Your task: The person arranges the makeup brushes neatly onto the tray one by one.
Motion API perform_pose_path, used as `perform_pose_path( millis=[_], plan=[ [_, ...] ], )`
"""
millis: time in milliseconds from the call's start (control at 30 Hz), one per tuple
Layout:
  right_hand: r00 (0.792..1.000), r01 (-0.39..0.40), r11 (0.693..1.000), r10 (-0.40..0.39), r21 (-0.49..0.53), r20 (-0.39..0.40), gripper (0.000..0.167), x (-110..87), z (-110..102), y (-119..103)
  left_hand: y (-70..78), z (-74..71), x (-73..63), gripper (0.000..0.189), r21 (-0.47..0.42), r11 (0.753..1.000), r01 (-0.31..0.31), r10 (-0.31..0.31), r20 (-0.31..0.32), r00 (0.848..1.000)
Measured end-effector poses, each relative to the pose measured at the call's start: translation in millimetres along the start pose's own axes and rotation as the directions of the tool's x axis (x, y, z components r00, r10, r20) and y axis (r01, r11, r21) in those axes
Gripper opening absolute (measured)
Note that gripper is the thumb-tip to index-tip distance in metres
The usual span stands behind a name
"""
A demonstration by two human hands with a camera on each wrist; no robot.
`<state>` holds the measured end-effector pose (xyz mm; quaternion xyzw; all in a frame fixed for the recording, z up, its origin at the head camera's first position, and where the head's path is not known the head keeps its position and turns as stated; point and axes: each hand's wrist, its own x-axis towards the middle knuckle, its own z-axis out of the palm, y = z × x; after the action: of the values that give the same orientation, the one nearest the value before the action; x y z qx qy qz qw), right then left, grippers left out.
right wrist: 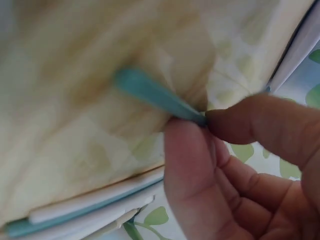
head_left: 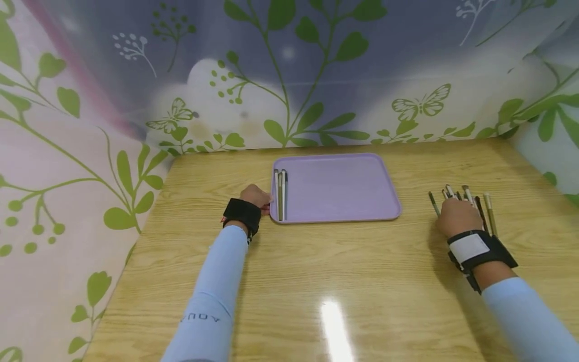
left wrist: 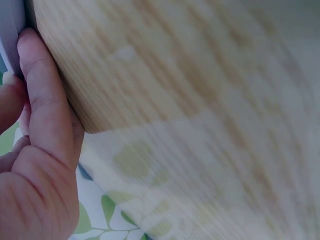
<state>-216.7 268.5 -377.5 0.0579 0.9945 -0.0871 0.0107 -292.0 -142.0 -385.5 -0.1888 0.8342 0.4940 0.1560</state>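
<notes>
My left hand (head_left: 256,197) holds the left rim of a lilac tray (head_left: 339,186), thumb and fingers at its edge. In the left wrist view, the fingers (left wrist: 45,95) lie against the side of the tray (left wrist: 9,35). Several slim paintbrushes (head_left: 280,196) lie side by side along the tray's left end. Off to the right of the tray, my right hand (head_left: 459,217) pinches a green paintbrush (right wrist: 155,97) between thumb and index finger. Several more paintbrushes (head_left: 490,213) lie around and beneath that hand, partly hidden by it.
The wooden table (head_left: 289,271) carries the tray near its back edge. A leaf-patterned cloth (head_left: 289,75) hangs behind it and along both sides. Bright light reflects off the tabletop near the front.
</notes>
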Motion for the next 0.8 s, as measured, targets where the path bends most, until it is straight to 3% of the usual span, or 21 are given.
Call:
perform_pose_path(
  millis=[133, 300, 433, 533, 633, 800],
  plan=[
    [0.999, 0.023, 1.0, -0.023, -0.019, 0.031, 0.021, 12.1, 3.4, 4.3, 0.2, -1.7, 1.6, 0.023, -0.018, 1.0, -0.01, 0.01, 0.016, 1.0],
    [0.99, 0.045, 0.999, -0.045, 0.002, 0.136, 0.03, 23.6, -4.6, 1.2, 0.6, -2.5, 3.9, 0.022, -0.019, 1.0, -0.017, 0.017, -0.006, 1.0],
    [0.978, 0.048, 0.994, -0.066, 0.096, 0.2, 0.034, 30.1, -23.9, -21.1, -0.8, -1.9, 7.5, 0.021, -0.027, 1.0, -0.001, 0.0, -0.011, 1.0],
    [0.969, 0.05, 0.977, -0.098, 0.207, 0.228, 0.033, 39.7, -44.7, -50.6, -2.6, -0.9, 10.7, 0.021, -0.013, 1.0, 0.01, -0.01, -0.025, 1.0],
    [0.958, 0.022, 0.932, -0.123, 0.362, 0.258, 0.027, 51.6, -60.5, -88.8, -4.3, -0.1, 12.6, 0.02, 0.001, 1.0, 0.021, -0.021, -0.033, 0.999],
    [0.931, -0.121, 0.746, -0.144, 0.655, 0.336, 0.016, 77.0, -48.6, -154.4, -5.6, 2.4, 12.9, 0.021, -0.013, 1.0, 0.013, -0.014, -0.012, 1.0]
  ],
)
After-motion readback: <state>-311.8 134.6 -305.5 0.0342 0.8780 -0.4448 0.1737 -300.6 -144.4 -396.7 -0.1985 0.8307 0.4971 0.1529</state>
